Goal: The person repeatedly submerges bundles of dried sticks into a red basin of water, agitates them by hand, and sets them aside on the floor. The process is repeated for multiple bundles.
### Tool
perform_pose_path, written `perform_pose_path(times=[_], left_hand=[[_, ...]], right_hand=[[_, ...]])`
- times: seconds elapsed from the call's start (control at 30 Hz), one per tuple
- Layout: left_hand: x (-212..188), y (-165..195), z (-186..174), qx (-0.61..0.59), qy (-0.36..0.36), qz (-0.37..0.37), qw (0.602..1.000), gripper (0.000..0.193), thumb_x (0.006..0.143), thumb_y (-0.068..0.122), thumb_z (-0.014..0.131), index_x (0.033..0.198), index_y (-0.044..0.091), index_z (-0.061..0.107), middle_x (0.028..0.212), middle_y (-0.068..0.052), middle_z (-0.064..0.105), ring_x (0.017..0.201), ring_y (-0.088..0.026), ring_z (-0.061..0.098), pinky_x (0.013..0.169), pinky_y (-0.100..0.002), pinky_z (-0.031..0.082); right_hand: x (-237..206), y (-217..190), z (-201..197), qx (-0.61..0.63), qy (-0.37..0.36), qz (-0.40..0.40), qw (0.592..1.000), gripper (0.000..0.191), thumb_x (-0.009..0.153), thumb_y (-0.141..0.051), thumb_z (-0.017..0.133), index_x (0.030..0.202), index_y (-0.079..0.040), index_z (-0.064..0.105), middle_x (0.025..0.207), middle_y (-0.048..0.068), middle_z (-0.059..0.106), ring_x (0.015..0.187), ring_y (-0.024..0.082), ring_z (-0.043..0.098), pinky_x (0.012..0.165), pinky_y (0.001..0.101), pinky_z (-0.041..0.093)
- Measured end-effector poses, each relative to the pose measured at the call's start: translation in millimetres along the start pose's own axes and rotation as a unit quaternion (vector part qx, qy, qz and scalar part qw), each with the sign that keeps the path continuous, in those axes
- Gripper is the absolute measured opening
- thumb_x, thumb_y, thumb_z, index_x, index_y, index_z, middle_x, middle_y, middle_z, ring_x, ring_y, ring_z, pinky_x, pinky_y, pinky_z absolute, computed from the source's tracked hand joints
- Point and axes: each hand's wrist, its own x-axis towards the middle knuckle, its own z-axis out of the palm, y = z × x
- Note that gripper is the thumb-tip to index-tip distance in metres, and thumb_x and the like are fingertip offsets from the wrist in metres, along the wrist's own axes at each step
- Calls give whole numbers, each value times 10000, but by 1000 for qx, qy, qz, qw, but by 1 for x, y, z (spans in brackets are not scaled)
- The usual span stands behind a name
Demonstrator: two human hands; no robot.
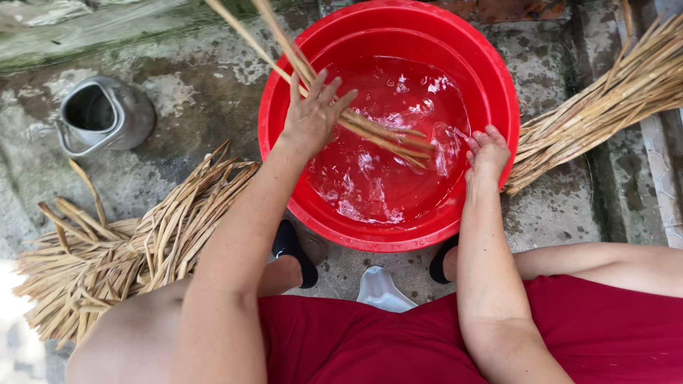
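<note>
A big red plastic basin (498, 78) half full of water stands on the wet stone floor in front of me. My left hand (311, 117) grips a few long tan dried leaf strips (388, 135); their lower ends dip into the water and their upper ends run up past the basin's far-left rim. My right hand (487, 153) hovers over the basin's right side, fingers curled, near the strips' wet tips; whether it holds anything is unclear.
A heap of dried strips (135, 249) lies on the floor at my left, another bundle (612, 92) at the right. A metal kettle (103, 114) stands at upper left. My black shoes (295, 252) sit by the basin's near edge.
</note>
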Motion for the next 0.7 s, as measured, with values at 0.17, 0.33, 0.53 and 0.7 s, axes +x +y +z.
perform_pose_path(times=[0.17, 0.33, 0.53, 0.7], left_hand=[[-44, 14, 111, -342, -315, -347, 815, 396, 1027, 450, 628, 1285, 166, 725, 1311, -175, 732, 1207, -331, 701, 1064, -446, 537], [-83, 37, 187, -338, -382, -290, 810, 666, 976, 580, 633, 1405, 75, 558, 1430, -224, 567, 1322, -378, 547, 1110, -460, 441], [-57, 105, 195, -724, -192, -377, 546, 876, 870, 597, 557, 1570, 154, 272, 1538, -124, 419, 1365, -305, 458, 1033, -436, 507], [-44, 118, 194, -675, -224, -499, 495, 823, 926, 564, 594, 1541, 76, 347, 1540, -159, 453, 1377, -313, 487, 1075, -445, 495]], right_hand=[[-8, 1, 39, -292, -94, -206, 929, 543, 960, -303, 709, 1467, -162, 572, 1534, 83, 548, 1431, 265, 529, 1188, 419, 434], [-39, -31, 92, -571, -282, -77, 767, 965, 909, -493, 783, 1623, -234, 187, 1693, 81, 43, 1562, 302, -12, 1210, 588, 25], [-121, 30, 125, -391, -419, 191, 797, 907, 759, -138, 757, 1541, -308, 331, 1541, 54, 167, 1374, 234, 309, 1105, 474, 245], [-91, 63, 120, -398, -356, 193, 824, 425, 890, -101, 662, 1300, -168, 576, 1115, 119, 637, 901, 232, 620, 740, 379, 519]])
